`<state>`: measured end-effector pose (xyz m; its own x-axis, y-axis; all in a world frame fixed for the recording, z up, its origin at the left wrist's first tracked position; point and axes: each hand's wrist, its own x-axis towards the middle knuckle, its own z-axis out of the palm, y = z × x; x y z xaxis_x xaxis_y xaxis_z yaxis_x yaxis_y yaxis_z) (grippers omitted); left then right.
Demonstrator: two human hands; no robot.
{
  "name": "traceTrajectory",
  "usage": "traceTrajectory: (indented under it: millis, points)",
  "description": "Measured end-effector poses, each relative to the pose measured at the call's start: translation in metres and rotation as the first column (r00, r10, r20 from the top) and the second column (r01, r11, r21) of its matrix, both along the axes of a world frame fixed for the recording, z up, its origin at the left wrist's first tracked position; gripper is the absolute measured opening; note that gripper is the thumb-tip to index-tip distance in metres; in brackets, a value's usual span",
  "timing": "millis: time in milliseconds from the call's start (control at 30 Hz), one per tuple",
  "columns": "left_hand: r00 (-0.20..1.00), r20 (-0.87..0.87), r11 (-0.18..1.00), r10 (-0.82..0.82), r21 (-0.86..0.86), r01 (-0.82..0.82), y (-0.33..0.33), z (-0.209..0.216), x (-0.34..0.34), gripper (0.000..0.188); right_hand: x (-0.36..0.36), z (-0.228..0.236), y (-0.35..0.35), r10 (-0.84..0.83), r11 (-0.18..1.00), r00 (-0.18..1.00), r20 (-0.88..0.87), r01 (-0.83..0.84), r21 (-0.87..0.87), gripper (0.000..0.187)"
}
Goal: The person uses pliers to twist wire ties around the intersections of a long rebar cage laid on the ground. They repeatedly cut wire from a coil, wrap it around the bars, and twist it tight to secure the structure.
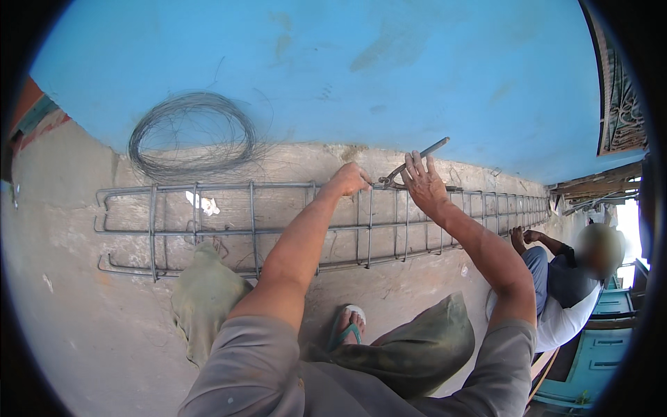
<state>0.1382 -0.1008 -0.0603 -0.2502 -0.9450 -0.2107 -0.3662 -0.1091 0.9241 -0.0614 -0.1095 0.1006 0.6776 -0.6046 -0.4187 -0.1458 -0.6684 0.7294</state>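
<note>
A long steel rebar cage (253,229) of lengthwise bars and square stirrups lies on the ground in front of me. My left hand (352,178) is closed at the cage's far upper bar; whatever its fingertips pinch is too small to make out. Just right of it, my right hand (425,186) holds a pair of pincers (436,146), its fingers over the spread handles. The jaws of the pincers are at the same bar, close to my left fingertips.
A loose coil of thin wire (139,142) leans against the blue wall (417,69) at the far left. A white scrap (207,203) lies within the cage. On the right, a co-worker (566,288) crouches with both hands at the cage's other end. My sandalled foot (347,326) is on the concrete ground.
</note>
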Motion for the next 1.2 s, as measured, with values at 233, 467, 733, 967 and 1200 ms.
traceTrajectory:
  millis: [233,467,733,967,1200]
  points:
    - [0.999,-0.046,1.000,-0.001,-0.023,0.000,0.000,-0.006,0.002,0.034,0.045,0.009,0.007,0.100,0.992,0.958,-0.268,-0.115,-0.043,0.058]
    - [0.998,-0.059,1.000,-0.007,0.011,0.008,0.003,0.001,0.004,0.033,0.042,0.011,0.005,0.209,0.976,0.937,-0.279,-0.217,0.004,0.055]
    - [1.000,-0.027,0.999,0.015,0.042,-0.014,0.001,0.003,0.006,0.031,0.050,0.004,-0.002,0.017,0.986,0.974,-0.224,0.020,0.164,0.032]
    - [0.904,0.085,0.838,0.420,-0.420,-0.349,0.034,0.029,-0.027,0.075,0.084,0.021,-0.033,-0.557,0.649,0.775,-0.297,0.630,0.427,0.023]
    - [0.832,-0.131,0.730,0.539,-0.421,-0.539,0.054,0.064,-0.117,0.085,0.075,0.012,-0.073,-0.798,-0.142,0.170,-0.579,0.879,0.455,0.023]
